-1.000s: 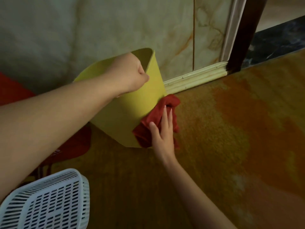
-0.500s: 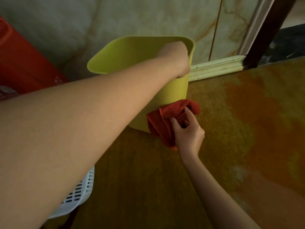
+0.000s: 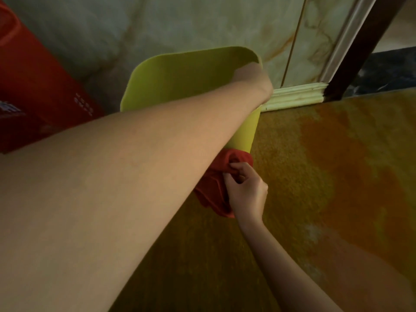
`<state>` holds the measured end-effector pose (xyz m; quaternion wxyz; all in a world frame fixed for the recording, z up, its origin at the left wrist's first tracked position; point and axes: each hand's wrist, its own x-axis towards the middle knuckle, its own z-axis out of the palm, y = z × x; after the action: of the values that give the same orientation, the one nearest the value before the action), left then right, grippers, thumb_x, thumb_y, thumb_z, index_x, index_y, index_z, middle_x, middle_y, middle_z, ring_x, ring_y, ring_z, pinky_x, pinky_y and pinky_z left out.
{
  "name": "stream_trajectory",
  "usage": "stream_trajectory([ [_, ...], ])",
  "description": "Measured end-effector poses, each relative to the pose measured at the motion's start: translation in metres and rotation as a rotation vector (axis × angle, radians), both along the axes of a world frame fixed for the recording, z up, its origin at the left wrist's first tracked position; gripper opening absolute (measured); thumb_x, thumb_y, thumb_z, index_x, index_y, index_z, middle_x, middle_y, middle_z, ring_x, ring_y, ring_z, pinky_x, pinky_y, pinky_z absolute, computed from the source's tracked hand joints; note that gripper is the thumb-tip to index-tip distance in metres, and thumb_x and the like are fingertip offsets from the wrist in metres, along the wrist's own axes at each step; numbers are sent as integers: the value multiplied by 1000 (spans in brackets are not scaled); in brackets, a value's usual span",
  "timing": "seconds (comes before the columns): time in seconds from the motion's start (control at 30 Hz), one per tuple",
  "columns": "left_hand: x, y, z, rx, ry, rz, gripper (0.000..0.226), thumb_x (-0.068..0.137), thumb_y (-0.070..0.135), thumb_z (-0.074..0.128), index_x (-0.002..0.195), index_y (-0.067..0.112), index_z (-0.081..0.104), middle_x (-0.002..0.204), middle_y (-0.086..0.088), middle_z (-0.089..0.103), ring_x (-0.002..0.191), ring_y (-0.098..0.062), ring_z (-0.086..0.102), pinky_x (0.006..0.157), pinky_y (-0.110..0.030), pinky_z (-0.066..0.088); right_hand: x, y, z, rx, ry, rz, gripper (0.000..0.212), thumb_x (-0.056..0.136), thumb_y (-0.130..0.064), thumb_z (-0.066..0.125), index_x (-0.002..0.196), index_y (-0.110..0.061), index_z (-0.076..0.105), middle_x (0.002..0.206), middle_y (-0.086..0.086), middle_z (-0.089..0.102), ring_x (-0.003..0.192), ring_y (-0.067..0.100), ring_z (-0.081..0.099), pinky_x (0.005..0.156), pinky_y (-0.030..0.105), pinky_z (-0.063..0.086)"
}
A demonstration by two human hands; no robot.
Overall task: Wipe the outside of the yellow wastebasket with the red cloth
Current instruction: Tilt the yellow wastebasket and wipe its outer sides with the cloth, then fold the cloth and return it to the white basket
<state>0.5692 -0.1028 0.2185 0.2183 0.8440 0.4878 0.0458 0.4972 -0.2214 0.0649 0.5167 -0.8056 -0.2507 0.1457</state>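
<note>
Yellow wastebasket [image 3: 191,79] stands on the carpet [image 3: 315,165] by the wall, left hand [image 3: 254,79] gripping its rim. Right hand [image 3: 246,190] pinches the cloth [image 3: 216,190] low against its side; a hard push could tip it.

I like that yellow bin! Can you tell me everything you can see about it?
The wastebasket is yellow-green, smooth and plain, and looks like plastic. It has rounded corners, an open top and sides that narrow toward the bottom. It sits on the orange-brown floor near the marbled wall, with a red box to its left. The left hand grips its far right rim corner, and the arm hides much of its front. The right hand bunches a red cloth against its lower right corner.
</note>
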Motion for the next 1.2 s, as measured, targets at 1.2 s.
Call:
stream_trajectory([
  [1.2,-250,-23,-66,-753,-710,207,22,78,5,63,91,21,67,76,6,73,67,-7,69,65,-20,55,-39,2,62,91,22,587,34,78,-24,68,110,-34,60,97,-27,61,87,-3,63,77,23,55],
])
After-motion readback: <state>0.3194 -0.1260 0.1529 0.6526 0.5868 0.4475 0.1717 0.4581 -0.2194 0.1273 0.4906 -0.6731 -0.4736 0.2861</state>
